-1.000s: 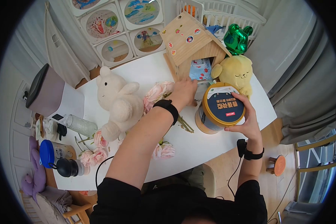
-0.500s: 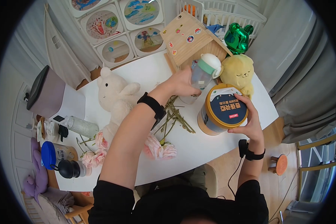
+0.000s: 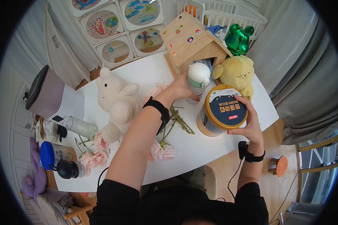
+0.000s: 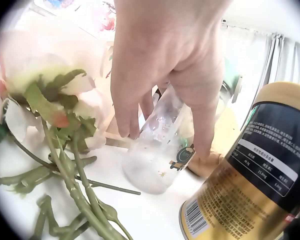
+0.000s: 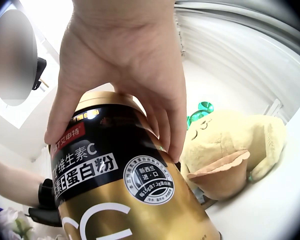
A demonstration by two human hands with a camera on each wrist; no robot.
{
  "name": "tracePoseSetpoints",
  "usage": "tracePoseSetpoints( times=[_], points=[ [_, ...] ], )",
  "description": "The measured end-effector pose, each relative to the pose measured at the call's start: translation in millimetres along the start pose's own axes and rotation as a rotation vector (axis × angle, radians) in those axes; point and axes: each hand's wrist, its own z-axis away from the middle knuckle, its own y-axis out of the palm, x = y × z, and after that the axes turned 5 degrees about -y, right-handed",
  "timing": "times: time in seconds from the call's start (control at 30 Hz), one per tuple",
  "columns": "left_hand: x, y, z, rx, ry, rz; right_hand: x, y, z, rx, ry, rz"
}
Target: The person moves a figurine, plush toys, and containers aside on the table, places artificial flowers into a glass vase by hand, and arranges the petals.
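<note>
My left hand (image 3: pixel 182 89) holds a clear bottle with a white and mint lid (image 3: pixel 199 73) in front of the wooden house; the left wrist view shows fingers round the bottle's clear body (image 4: pixel 157 145), tilted just above or on the table. My right hand (image 3: pixel 250 119) grips a black and gold can (image 3: pixel 226 107) near its yellow lid, thumb on one side and fingers on the other. In the right wrist view the can (image 5: pixel 125 170) fills the hand (image 5: pixel 122 75). Pink flowers with green stems (image 3: pixel 182 122) lie left of the can.
A white plush rabbit (image 3: pixel 120 101) lies left of the flowers. The wooden house (image 3: pixel 187 41) and a yellow plush (image 3: pixel 238 73) stand behind. At the table's left are a glass vase (image 3: pixel 82 126), a blue-lidded jar (image 3: pixel 47 154), a black-capped bottle (image 3: pixel 67 169) and a large bin-like appliance (image 3: pixel 52 93).
My left hand has taken hold of the clear bottle, raised it tilted, then brought it more upright near the house opening. My right hand stays on the can.
</note>
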Motion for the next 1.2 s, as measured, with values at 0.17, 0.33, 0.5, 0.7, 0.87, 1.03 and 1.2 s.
tracePoseSetpoints(
  times=[0.17,0.33,0.5,0.7,0.87,1.03,1.2],
  points=[
    [-7.5,-19.7,6.8,0.101,-0.075,-0.169,-0.5,-1.0,0.7,0.024,-0.005,-0.002],
    [-22.9,-62.3,32.5,-0.092,-0.014,-0.393,-1.2,-13.6,-1.4,0.071,-0.138,0.050],
    [-60.4,-52.9,84.2,0.102,0.154,-0.300,-2.1,-5.9,-5.4,0.080,-0.047,-0.007],
    [-56.2,19.5,109.0,0.259,0.282,-0.375,16.2,13.3,0.5,0.024,-0.016,-0.023],
    [-84.7,15.4,140.1,0.185,0.294,-0.324,54.2,16.9,17.7,-0.013,-0.098,0.089],
    [-124.6,-31.1,184.6,-0.013,0.573,-0.318,122.9,36.2,11.6,-0.184,-0.256,0.146],
    [-170.7,-103.3,253.1,-0.236,0.406,-0.444,176.9,71.0,-54.1,-0.096,-0.559,0.141]
  ],
)
